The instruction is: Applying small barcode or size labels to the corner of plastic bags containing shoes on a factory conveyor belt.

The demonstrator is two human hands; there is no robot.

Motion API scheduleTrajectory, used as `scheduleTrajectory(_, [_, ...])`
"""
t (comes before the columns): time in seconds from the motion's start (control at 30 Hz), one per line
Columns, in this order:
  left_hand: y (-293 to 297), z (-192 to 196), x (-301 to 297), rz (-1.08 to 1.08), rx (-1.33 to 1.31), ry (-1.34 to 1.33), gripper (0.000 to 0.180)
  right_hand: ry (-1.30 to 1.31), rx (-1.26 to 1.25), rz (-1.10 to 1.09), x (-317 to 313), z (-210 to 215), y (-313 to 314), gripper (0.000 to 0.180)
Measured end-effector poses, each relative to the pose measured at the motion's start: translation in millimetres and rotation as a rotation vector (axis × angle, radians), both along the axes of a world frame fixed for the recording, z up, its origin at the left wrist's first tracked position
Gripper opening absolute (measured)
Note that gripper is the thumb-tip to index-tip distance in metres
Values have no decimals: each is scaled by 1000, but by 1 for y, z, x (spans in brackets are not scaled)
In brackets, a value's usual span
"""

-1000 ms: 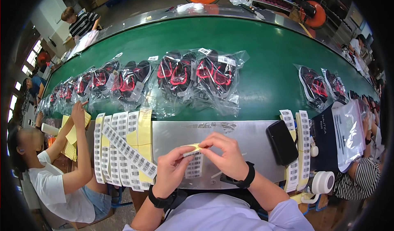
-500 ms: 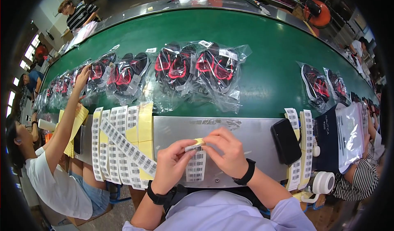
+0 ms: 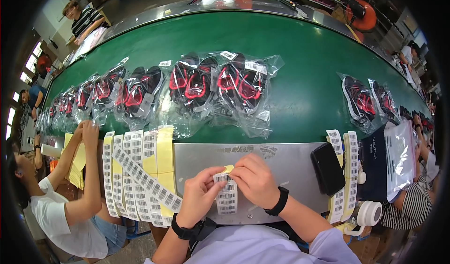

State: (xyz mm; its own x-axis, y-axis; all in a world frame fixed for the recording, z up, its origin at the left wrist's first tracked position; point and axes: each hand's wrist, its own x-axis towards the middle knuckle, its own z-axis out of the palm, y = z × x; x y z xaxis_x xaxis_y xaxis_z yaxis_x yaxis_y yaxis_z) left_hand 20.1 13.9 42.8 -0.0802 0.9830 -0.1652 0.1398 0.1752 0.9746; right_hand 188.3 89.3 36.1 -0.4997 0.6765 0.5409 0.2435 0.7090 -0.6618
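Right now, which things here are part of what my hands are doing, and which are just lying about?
In use:
left hand and right hand, both pinching the label strip
bagged shoes on the green belt
spare label sheets

Lying about:
black phone
tape roll
clear bag

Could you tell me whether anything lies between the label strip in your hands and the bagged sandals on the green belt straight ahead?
Nothing visible does. Both hands, left hand and right hand, hold the label strip over the bare metal ledge. Past its edge the bagged sandals lie on the green belt. The black phone sits off to the right.
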Motion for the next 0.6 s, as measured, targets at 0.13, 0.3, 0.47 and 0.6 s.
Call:
scheduleTrajectory(0.13, [8,-9,5,-27,-68,-119,46,-113,72,16,4,-7,10,13])
scheduleTrajectory(0.3, [20,-32,-3,96,-135,-19,46,61,-89,-24,24,16,33,5])
scheduleTrajectory(0.47, [31,-60,4,294,34,-290,38,992,-699,-327,54,-6,177,23])
scheduleTrajectory(0.6, [30,-60,16,377,63,-203,37,979,-1044,-573,71,-71,275,63])
